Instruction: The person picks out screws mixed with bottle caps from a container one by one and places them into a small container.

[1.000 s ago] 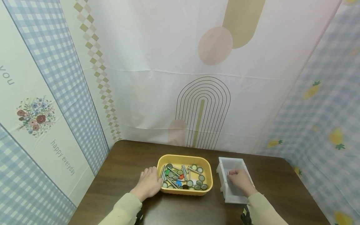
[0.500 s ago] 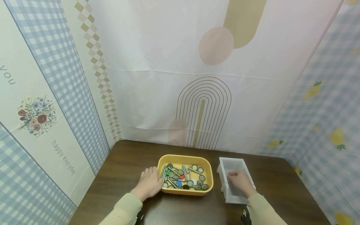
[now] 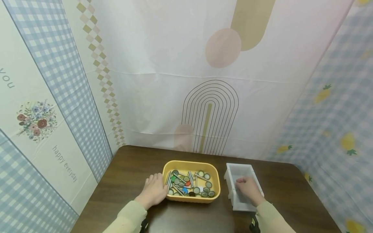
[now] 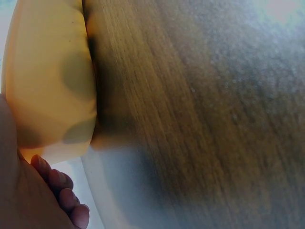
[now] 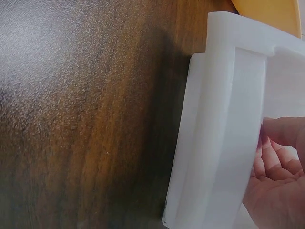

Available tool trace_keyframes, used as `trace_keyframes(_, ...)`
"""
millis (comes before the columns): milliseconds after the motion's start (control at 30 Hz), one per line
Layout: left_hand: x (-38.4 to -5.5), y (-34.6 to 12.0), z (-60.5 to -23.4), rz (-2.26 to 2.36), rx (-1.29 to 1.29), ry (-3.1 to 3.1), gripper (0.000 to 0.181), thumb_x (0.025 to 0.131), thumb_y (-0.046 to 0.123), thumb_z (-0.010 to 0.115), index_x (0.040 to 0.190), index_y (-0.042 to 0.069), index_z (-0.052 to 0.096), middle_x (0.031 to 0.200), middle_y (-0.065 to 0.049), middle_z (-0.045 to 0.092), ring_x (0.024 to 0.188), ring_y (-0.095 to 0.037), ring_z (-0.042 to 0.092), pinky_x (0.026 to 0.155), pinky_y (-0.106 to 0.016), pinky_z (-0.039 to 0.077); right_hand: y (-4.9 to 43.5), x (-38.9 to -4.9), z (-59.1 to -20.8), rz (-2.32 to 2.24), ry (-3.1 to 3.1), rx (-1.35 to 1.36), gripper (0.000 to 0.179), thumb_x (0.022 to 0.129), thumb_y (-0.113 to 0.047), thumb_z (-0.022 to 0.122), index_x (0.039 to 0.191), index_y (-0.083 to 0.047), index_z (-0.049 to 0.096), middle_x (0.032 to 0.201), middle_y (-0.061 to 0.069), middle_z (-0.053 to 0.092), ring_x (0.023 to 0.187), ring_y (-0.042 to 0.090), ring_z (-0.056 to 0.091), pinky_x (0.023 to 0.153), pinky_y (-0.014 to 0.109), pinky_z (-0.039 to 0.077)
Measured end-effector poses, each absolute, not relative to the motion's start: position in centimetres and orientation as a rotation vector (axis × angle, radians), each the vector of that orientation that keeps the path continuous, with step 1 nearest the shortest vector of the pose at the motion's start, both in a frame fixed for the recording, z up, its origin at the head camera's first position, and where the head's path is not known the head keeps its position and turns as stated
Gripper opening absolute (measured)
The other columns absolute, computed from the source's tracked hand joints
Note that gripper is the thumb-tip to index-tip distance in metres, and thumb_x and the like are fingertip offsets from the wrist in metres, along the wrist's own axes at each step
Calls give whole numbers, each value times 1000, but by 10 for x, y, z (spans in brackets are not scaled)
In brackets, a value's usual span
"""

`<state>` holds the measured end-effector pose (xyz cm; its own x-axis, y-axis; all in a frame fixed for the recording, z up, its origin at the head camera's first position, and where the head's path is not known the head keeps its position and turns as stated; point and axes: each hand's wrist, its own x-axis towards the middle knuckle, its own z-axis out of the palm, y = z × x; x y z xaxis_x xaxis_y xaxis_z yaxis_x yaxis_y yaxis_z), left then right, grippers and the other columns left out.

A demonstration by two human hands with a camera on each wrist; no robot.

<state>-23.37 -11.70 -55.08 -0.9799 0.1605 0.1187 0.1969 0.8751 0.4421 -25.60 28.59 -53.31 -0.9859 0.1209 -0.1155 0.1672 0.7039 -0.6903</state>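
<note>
L wrist: bin prob. against grip

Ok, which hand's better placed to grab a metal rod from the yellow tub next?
Probably the left hand: it touches the left end of the yellow tub, metal rods just inside. The right hand is in the white bin and would have to leave it first.

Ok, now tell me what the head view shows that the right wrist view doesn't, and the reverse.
Only the head view: the left hand at the yellow tub, the tub's bottle caps and metal bolts, and the flower print.
Only the right wrist view: the palm side of the right hand, fingers curled.
Both: the right hand inside the white bin, part of the yellow tub, and the brown table.
</note>
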Motion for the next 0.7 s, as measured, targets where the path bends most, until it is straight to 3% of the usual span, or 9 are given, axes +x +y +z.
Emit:
trace_keyframes(267,-235,-117,-557,-712,-277,-2952,21,87,25,56,90,7,47,81,-3,40,79,-24,38,75,-41,32,288,-259,-521,-1231,2872,241,36,94,-27,60,114,2,65,102,13,68,92,25,63,79,42,48)
trace_keyframes(533,-236,-117,-558,-717,-282,-2945,22,86,26,57,91,7,46,81,-4,40,79,-24,38,74,-42,32,282,-263,-506,-1319,2917,221,42,93,-36,62,117,-1,66,107,14,68,97,24,62,80,36,48)
trace_keyframes(700,-236,-117,-557,-715,-288,-2940,22,86,25,57,90,6,46,80,-4,40,79,-24,38,74,-41,31,270,-265,-495,-1327,2927,151,46,93,-41,62,122,-6,65,115,12,66,106,25,60,86,40,47)
